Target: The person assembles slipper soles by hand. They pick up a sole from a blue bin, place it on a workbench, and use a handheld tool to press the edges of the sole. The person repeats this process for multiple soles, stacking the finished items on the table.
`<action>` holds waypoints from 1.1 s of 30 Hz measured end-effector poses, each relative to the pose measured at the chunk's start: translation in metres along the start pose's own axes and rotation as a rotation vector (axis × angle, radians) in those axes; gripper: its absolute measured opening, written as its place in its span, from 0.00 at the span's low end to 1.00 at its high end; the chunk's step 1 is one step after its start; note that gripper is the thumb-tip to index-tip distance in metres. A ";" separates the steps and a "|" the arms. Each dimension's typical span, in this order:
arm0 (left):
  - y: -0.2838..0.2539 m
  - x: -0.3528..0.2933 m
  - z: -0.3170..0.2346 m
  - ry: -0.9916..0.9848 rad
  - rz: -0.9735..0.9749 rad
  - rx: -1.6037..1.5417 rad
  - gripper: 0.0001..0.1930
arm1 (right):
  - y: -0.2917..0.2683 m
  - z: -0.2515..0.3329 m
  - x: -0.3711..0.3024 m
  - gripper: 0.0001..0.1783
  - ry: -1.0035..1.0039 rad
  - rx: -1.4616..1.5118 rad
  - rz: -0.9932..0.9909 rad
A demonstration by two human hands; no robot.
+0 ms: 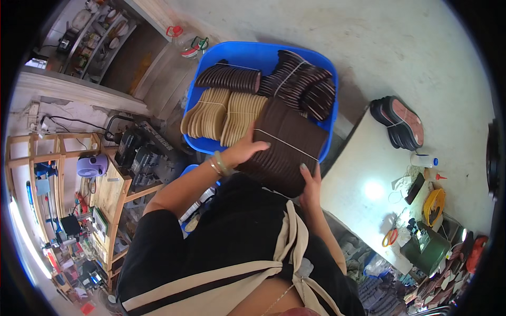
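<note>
At far left I have a purple fan point(91, 165) by a wooden bench point(112, 184), then a smaller blue bin point(192, 169), largely hidden by the arm and body; its contents I cannot identify. Next stands the blue tub point(253, 46), holding tied bundles of sole-shaped pieces: two tan bundles point(205, 113) side by side at the near left, a dark row point(229, 79) behind them, and dark bundles point(287, 76) at the far right, stacked in different directions. My left hand point(246, 149) is clasped on the left side of the brown bundle point(287, 145), thumb over the top. This bundle, bound by a pale string, lies across the near right part of the tub, overlapping its rim; whether the tub bears its weight I cannot tell. My right hand point(312, 184) is clamped on its near right side, thumb up. I judge the step in hand to be two-handed placing or lifting; the next move calls for even pressure, lest the pieces splay. Farther right, the white table point(348, 184) bears another tied bundle point(403, 118) and orange-handled scissors point(390, 237).
</note>
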State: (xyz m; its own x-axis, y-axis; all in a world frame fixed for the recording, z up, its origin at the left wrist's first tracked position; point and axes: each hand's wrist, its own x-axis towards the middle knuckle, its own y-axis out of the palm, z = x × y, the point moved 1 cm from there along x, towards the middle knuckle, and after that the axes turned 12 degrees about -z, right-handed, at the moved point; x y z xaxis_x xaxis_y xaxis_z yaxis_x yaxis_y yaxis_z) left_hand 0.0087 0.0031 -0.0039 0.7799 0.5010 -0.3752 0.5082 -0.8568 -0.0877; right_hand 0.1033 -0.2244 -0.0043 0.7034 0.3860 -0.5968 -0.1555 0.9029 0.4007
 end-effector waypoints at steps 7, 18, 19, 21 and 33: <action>-0.154 0.005 0.004 -0.313 -0.101 -0.397 0.43 | 0.138 -0.061 0.045 0.40 0.130 -0.147 0.048; -0.177 0.044 0.012 -0.337 -0.033 -0.426 0.37 | 0.161 -0.073 0.066 0.43 0.155 -0.162 -0.086; -0.175 0.049 0.018 -0.327 -0.040 -0.410 0.36 | 0.163 -0.068 0.065 0.44 0.170 -0.148 -0.090; -0.166 0.060 0.022 -0.314 -0.016 -0.396 0.37 | 0.156 -0.064 0.067 0.42 0.148 -0.113 -0.125; -0.075 0.087 0.045 0.061 -0.044 0.216 0.48 | 0.081 -0.015 0.083 0.34 -0.005 -0.216 -0.211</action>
State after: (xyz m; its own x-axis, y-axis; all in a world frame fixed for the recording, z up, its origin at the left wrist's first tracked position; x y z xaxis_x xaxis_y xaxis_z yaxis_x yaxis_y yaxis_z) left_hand 0.0218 0.1052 -0.0718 0.7829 0.5390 -0.3108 0.4571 -0.8371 -0.3004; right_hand 0.1384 -0.1167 -0.0315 0.7390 0.1856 -0.6477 -0.1496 0.9825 0.1108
